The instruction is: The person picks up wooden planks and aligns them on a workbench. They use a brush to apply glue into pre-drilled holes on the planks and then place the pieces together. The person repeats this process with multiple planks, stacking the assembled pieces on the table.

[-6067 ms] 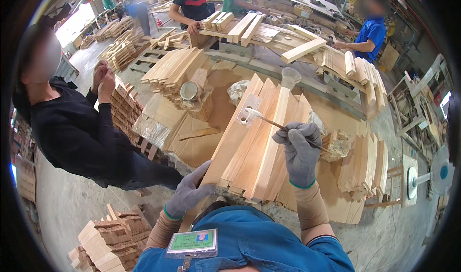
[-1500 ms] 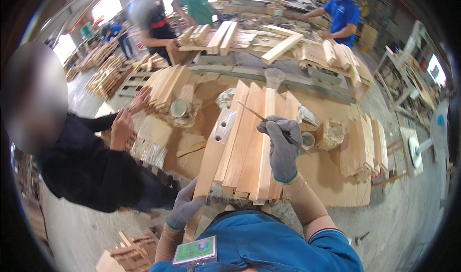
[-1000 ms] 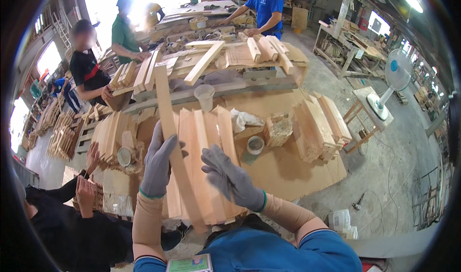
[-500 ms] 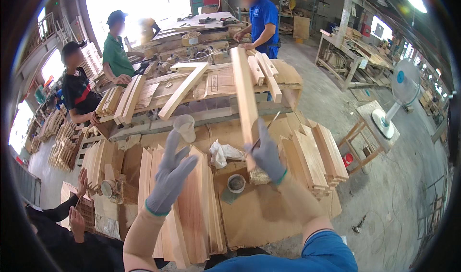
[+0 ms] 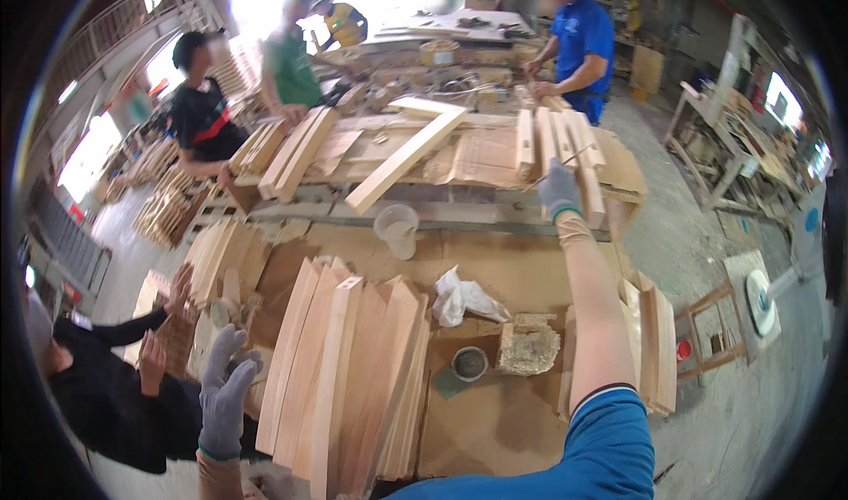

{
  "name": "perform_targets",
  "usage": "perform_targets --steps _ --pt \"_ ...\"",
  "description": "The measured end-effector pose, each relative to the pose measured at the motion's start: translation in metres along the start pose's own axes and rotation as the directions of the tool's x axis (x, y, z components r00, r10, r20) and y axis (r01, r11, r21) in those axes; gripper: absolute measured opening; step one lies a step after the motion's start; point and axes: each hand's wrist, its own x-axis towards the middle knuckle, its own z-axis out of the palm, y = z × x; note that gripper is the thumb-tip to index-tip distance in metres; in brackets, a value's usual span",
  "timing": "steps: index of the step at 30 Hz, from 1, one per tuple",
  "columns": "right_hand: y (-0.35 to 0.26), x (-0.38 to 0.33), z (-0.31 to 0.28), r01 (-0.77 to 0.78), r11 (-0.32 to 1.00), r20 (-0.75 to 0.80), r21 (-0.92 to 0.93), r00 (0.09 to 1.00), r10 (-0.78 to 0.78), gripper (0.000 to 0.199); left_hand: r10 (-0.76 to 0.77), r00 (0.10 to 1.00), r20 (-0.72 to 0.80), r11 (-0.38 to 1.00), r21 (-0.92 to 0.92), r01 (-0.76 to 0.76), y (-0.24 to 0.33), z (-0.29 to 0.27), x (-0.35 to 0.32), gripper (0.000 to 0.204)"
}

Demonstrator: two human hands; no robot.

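My right hand (image 5: 558,191), in a grey glove, reaches far across the bench to a row of short planks (image 5: 565,142) on the far table. It is closed around a thin stick (image 5: 579,154) that pokes up past the fingers. My left hand (image 5: 225,394), also in a grey glove, hangs with its fingers spread and holds nothing. It is just left of a stack of long pale planks (image 5: 344,376) lying in front of me on cardboard (image 5: 512,266).
A plastic cup (image 5: 396,231), a crumpled white bag (image 5: 464,297), a small round tin (image 5: 469,363) and a coarse block (image 5: 530,348) lie right of the stack. A person in black (image 5: 106,403) crouches at lower left. Three people work at the far table. A fan (image 5: 760,297) stands at right.
My right hand has carried the plank it lifted away from me to the far row. My left hand has dropped from the stack's top to its left side.
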Motion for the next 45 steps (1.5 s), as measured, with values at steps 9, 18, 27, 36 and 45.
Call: perform_targets --steps 9,18,27,36,45 --pt "0.009 -0.067 -0.037 0.372 0.926 -0.215 -0.069 0.901 -0.378 0.022 -0.041 0.977 0.211 0.73 0.674 -0.115 -0.036 0.036 0.025 0.047" --pt "-0.048 -0.2 -0.11 0.458 0.808 -0.151 0.369 0.888 -0.434 0.021 -0.325 0.898 0.295 0.675 0.737 0.003 -0.107 0.065 0.044 0.046" --pt "-0.105 -0.252 -0.146 0.355 0.669 -0.163 0.653 0.929 -0.333 0.026 -0.086 0.883 0.461 0.844 -0.437 0.311 -0.09 -0.029 0.034 0.05" --pt "-0.31 -0.291 -0.11 0.105 0.361 0.109 0.926 0.843 -0.526 0.003 -0.252 0.878 0.408 0.602 -0.644 0.472 -0.137 -0.197 -0.025 0.072" --pt "-0.527 -0.355 0.026 -0.361 0.208 0.412 0.909 0.698 -0.586 0.004 -0.351 0.923 0.156 0.876 -0.293 0.383 -0.205 -0.308 -0.095 0.065"
